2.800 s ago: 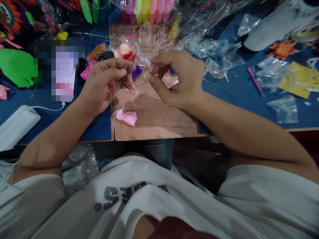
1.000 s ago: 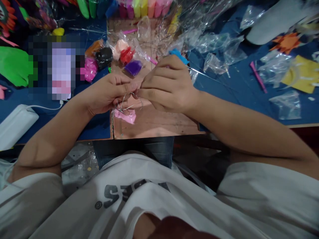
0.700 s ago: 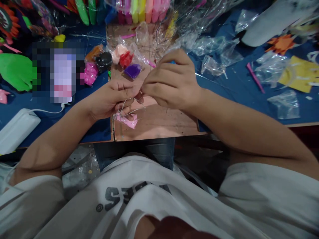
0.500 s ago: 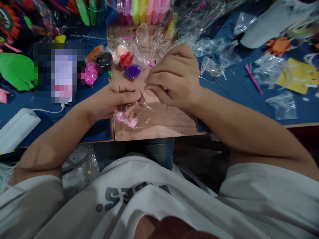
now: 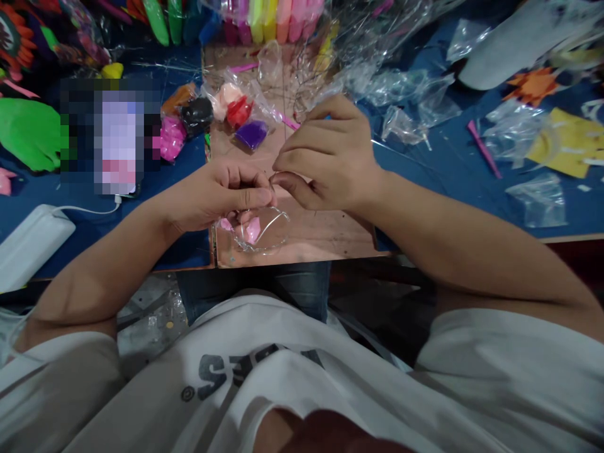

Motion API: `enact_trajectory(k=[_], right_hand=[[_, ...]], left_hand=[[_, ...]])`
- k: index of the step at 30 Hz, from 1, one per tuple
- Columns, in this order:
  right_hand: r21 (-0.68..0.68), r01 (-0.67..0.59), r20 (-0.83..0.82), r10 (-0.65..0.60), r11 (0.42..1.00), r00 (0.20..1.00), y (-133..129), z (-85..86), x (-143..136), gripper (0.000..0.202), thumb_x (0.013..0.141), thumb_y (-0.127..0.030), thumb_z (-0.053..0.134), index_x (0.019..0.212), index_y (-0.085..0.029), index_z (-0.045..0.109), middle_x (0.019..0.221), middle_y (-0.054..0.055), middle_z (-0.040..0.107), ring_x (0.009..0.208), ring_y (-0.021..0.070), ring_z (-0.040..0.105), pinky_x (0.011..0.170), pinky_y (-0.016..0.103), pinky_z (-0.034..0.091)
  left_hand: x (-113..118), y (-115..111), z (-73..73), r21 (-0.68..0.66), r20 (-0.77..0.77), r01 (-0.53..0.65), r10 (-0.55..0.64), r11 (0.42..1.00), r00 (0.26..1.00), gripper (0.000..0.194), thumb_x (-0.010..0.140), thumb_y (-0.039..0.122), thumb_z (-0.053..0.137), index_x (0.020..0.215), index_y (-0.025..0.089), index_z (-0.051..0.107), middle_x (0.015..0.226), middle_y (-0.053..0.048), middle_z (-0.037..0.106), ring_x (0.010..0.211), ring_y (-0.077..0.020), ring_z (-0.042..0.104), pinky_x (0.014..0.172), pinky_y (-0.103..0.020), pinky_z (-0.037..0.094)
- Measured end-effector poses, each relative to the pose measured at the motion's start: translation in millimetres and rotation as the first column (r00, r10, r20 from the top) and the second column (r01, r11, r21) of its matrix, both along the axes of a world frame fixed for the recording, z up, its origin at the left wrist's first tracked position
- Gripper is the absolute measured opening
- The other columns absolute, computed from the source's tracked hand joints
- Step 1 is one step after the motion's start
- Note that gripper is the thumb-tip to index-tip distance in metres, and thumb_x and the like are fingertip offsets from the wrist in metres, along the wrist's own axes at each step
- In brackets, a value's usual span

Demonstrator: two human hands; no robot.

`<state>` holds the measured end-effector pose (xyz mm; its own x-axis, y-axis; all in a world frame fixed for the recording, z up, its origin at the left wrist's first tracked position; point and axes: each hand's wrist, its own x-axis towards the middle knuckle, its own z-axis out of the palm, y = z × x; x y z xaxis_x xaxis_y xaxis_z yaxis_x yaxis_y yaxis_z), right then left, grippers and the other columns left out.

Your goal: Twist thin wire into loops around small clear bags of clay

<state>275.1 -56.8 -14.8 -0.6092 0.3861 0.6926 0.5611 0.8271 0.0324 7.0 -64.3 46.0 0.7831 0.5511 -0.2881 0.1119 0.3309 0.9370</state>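
Observation:
My left hand (image 5: 236,192) is closed on a thin bent wire (image 5: 283,217) that loops out below the fingertips over the wooden board (image 5: 325,236). Under its fingers sits a pink piece (image 5: 252,230) in clear wrapping. My right hand (image 5: 325,157) pinches close beside the left fingertips, and what lies between its thumb and fingers is too small to make out. Above the hands, a purple packet (image 5: 251,134), a red packet (image 5: 239,112) and a pale peach lump (image 5: 225,100) lie on the board.
Left are a blurred phone (image 5: 120,141), a white power bank (image 5: 35,242), a magenta packet (image 5: 172,137) and a green shape (image 5: 31,132). Right are clear wrappers (image 5: 538,198), a pink stick (image 5: 484,149) and a yellow sheet (image 5: 566,141). Colored clay sticks (image 5: 268,19) lie at the back.
My right hand has come down slightly, its fingertips now at the left hand's fingertips. The wire loop has swung lower and rounder, and the pink piece has turned.

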Motion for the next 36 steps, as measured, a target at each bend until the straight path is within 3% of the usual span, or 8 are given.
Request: enact_trajectory(k=[5,12,18,23,26,31,36], right_hand=[[-0.132,0.087,0.169,-0.064,0.987,0.984,-6,9.6,-3,0.038,0.121,-0.045,0.050,0.093,-0.030,0.071,0.089,0.002,0.080,0.083,0.0255,0.074,0.105,0.055,0.061],[-0.290,0.144,0.057,-0.133,0.946,0.989,-4,10.4,-1,0.034,0.113,-0.046,0.064,0.084,-0.032,0.073,0.080,0.005,0.078,0.086,0.0315,0.076,0.100,0.059,0.059],[-0.238,0.202,-0.033,-0.216,0.950,0.976,-1,5.8,0,0.045,0.111,-0.059,0.071,0.076,-0.031,0.067,0.068,0.004,0.072,0.076,0.0312,0.072,0.091,0.058,0.059],[-0.232,0.243,-0.062,-0.263,0.942,0.963,-4,5.8,-4,0.049,0.112,-0.058,0.072,0.072,-0.031,0.063,0.065,0.003,0.069,0.069,0.0303,0.070,0.086,0.058,0.057],[-0.235,0.239,-0.044,-0.256,0.942,0.966,-2,8.3,-2,0.042,0.116,-0.056,0.068,0.081,-0.032,0.070,0.071,0.004,0.075,0.073,0.0308,0.072,0.088,0.057,0.059],[-0.355,0.124,-0.015,-0.138,0.927,0.990,5,13.6,7,0.031,0.122,-0.050,0.058,0.112,-0.034,0.082,0.105,0.008,0.089,0.097,0.0331,0.080,0.101,0.055,0.061],[-0.413,0.015,-0.039,-0.035,0.911,0.999,11,6.4,12,0.031,0.124,-0.044,0.053,0.124,-0.035,0.083,0.118,0.008,0.088,0.111,0.0346,0.081,0.105,0.055,0.061]], left_hand=[[1,1,-3.6,0.004,-0.083,-0.025,0.025,1.000,0.996,0.028,0.097,0.030,0.102,0.084,0.017,0.080,0.061,0.001,0.067,0.047,-0.0096,0.059,0.047,-0.018,0.046],[6,1,-8.8,0.054,-0.111,-0.130,0.135,0.990,0.985,0.024,0.102,0.024,0.098,0.092,0.019,0.077,0.064,0.003,0.066,0.048,-0.0107,0.062,0.049,-0.019,0.049],[7,1,-9.2,-0.015,-0.096,-0.159,0.157,0.987,0.983,0.020,0.102,0.018,0.094,0.092,0.017,0.076,0.064,0.003,0.066,0.047,-0.0081,0.057,0.048,-0.017,0.047],[5,4,-15.9,-0.047,-0.055,-0.184,0.181,0.982,0.982,0.019,0.099,0.020,0.093,0.094,0.018,0.075,0.066,0.003,0.065,0.048,-0.0101,0.062,0.046,-0.018,0.049],[3,6,-17.4,-0.060,-0.028,-0.215,0.214,0.975,0.977,0.022,0.097,0.026,0.097,0.100,0.019,0.076,0.065,0.005,0.063,0.049,-0.0104,0.062,0.048,-0.018,0.051],[-1,8,-8.8,-0.024,-0.064,-0.277,0.275,0.960,0.959,0.027,0.099,0.033,0.098,0.109,0.019,0.077,0.067,0.007,0.058,0.049,-0.0083,0.060,0.051,-0.016,0.051],[-2,10,-4.5,0.042,-0.077,-0.255,0.258,0.966,0.963,0.028,0.102,0.038,0.096,0.111,0.018,0.078,0.066,0.008,0.052,0.048,-0.0092,0.058,0.051,-0.018,0.054]])
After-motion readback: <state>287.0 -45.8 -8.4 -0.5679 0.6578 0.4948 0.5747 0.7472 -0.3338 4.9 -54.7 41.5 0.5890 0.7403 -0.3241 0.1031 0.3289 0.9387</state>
